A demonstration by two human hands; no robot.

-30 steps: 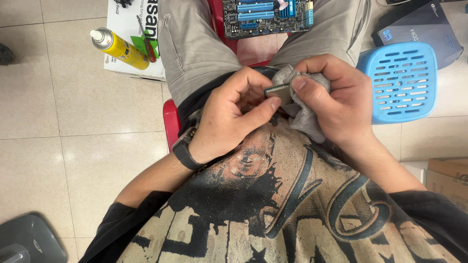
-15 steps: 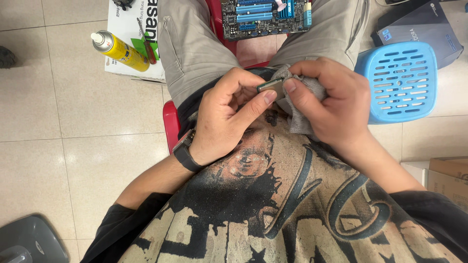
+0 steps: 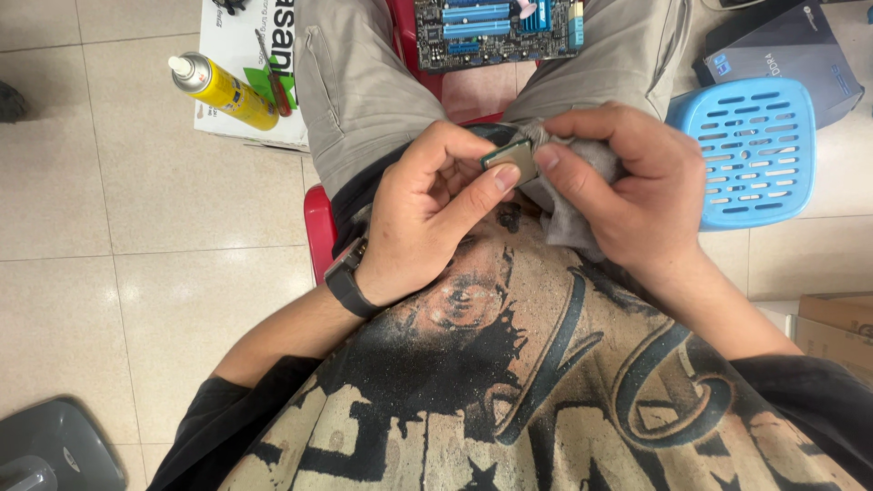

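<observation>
My left hand [image 3: 427, 214] pinches a small square processor chip [image 3: 511, 159] by its edges, thumb on its near side. My right hand [image 3: 627, 186] holds a grey cloth [image 3: 573, 223] bunched in the palm, with its forefinger pressing against the chip's right edge. Both hands meet over my lap, just above my printed shirt. A dark watch sits on my left wrist [image 3: 348, 286]. A green-and-blue motherboard [image 3: 496, 32] rests between my knees at the top.
A yellow spray can [image 3: 223, 91] and a screwdriver [image 3: 273, 73] lie on a white box [image 3: 255, 123] at upper left. A blue plastic stool [image 3: 755, 150] stands at right, a dark box [image 3: 787, 50] behind it. Cardboard [image 3: 837, 327] at right edge; red chair [image 3: 320, 227] under me.
Both hands have shifted slightly up and left. The chip has tilted so its flat face shows more, and the right forefinger has slid along its edge.
</observation>
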